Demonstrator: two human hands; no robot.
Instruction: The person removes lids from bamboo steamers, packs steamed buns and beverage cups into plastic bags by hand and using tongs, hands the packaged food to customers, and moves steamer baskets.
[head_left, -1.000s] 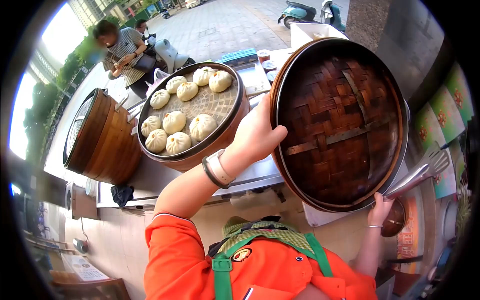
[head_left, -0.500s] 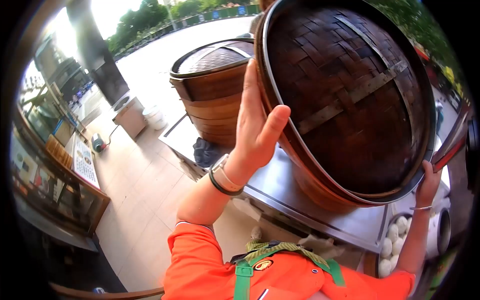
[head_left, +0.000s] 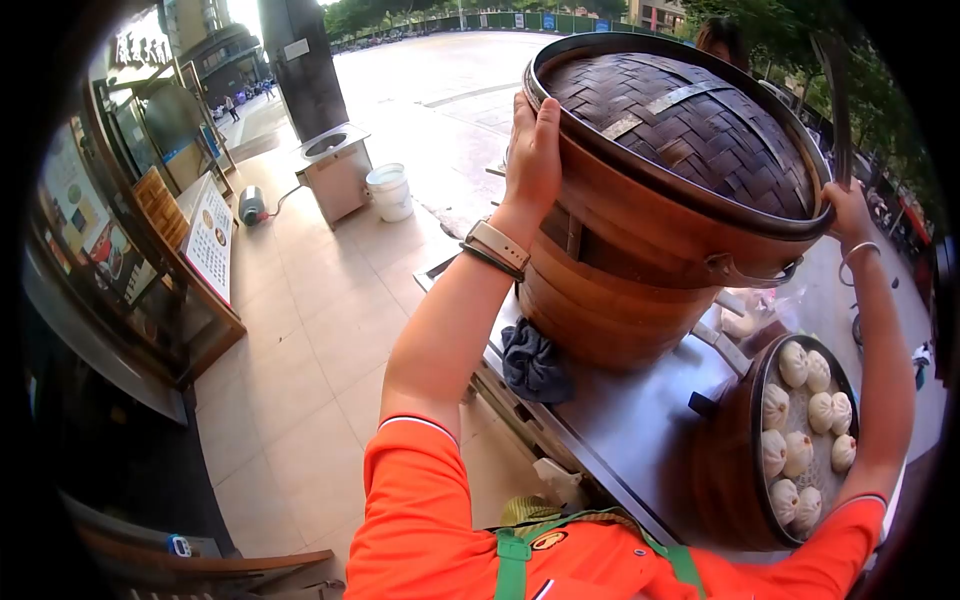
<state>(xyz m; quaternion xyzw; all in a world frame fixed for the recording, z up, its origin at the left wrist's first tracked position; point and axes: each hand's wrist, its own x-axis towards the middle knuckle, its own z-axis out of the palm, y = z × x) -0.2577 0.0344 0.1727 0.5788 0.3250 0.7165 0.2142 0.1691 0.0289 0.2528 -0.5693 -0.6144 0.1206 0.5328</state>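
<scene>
A dark woven bamboo steamer lid (head_left: 690,120) tops a round steamer tier (head_left: 640,210) between my hands. My left hand (head_left: 535,155) presses against its left side, thumb up along the wall and fingers at the rim. Closed around the right edge is my right hand (head_left: 850,212), with long dark tongs (head_left: 838,110) standing up beside it. Below the tier stands a stack of bamboo steamers (head_left: 600,310); whether the two are fully seated cannot be told. An uncovered steamer (head_left: 725,450) holds several white pleated buns (head_left: 797,453) under my right forearm.
A steel counter (head_left: 650,430) carries the steamers and a crumpled dark cloth (head_left: 535,360). To the left on the tiled floor are a white bucket (head_left: 390,193), a metal stove box (head_left: 335,175) and a menu board (head_left: 207,235). A person (head_left: 722,42) is partly hidden behind the lid.
The lidded tier has moved from above the near counter to over the far steamer stack, tilting more level. The uncovered steamer of buns now shows more fully at right.
</scene>
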